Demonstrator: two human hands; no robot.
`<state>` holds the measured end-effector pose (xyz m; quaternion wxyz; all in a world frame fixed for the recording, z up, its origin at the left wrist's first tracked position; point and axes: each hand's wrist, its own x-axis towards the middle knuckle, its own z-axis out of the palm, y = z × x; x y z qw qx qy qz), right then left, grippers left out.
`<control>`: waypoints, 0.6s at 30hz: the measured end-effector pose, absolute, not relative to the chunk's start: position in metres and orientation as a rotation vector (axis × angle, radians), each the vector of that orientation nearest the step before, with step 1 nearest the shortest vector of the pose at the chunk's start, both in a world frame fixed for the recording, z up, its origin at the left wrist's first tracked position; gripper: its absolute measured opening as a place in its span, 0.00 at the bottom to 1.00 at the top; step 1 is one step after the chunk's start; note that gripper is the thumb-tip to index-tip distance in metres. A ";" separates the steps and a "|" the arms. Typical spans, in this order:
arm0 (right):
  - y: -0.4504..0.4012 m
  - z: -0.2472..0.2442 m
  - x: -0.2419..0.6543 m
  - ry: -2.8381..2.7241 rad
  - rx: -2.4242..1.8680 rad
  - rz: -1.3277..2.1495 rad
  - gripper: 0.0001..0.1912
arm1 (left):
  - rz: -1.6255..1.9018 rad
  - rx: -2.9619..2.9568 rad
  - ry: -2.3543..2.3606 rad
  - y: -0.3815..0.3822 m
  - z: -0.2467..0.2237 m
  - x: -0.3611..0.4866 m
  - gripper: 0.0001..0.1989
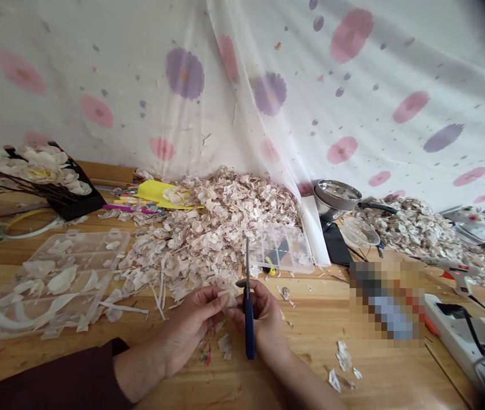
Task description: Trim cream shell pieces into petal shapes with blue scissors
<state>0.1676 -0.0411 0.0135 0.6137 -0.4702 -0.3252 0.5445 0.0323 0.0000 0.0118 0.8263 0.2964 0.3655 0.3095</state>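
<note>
My left hand [191,319] is closed, pinching a thin whitish petal-like piece [225,298] between thumb and fingers. Close beside it, my right hand [266,319] grips a pair of scissors [249,327] with dark blue handles, the blades pointing away from me. The right fingertips are near the same piece; whether they touch it I cannot make out. Just beyond both hands rises a large heap of pale, pinkish petal-like pieces [221,222]. A small loose scrap [225,345] lies on the wooden table [174,387] below my hands.
Left stand a clear plastic tray [114,242] with larger white petals and white artificial flowers [40,165]. Behind the heap hangs a flowered curtain [140,68]. On the right are a compartment box [283,242], metal pan [337,193], glue gun [460,273] and power strip [451,330].
</note>
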 end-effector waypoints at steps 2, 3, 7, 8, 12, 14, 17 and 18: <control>-0.041 0.015 0.169 -0.692 -1.099 1.275 0.22 | 0.666 0.599 0.800 0.001 0.010 0.032 0.13; -0.041 0.016 0.170 -0.663 -1.101 1.286 0.23 | 0.666 0.589 0.818 0.001 0.009 0.032 0.14; -0.039 0.016 0.176 -0.608 -1.101 1.289 0.25 | 0.618 0.622 0.854 0.001 0.011 0.033 0.16; -0.039 0.016 0.177 -0.603 -1.101 1.286 0.25 | 0.600 0.641 0.843 0.001 0.012 0.033 0.16; -0.039 0.015 0.178 -0.594 -1.080 1.293 0.23 | 0.589 0.658 0.830 0.000 0.015 0.035 0.18; -0.039 0.014 0.177 -0.590 -1.068 1.307 0.23 | 0.623 0.635 0.849 0.000 0.016 0.035 0.18; -0.039 0.012 0.177 -0.573 -1.070 1.320 0.26 | 0.645 0.625 0.831 0.001 0.018 0.036 0.16; -0.039 0.011 0.177 -0.564 -1.076 1.321 0.28 | 0.641 0.627 0.811 0.002 0.020 0.036 0.16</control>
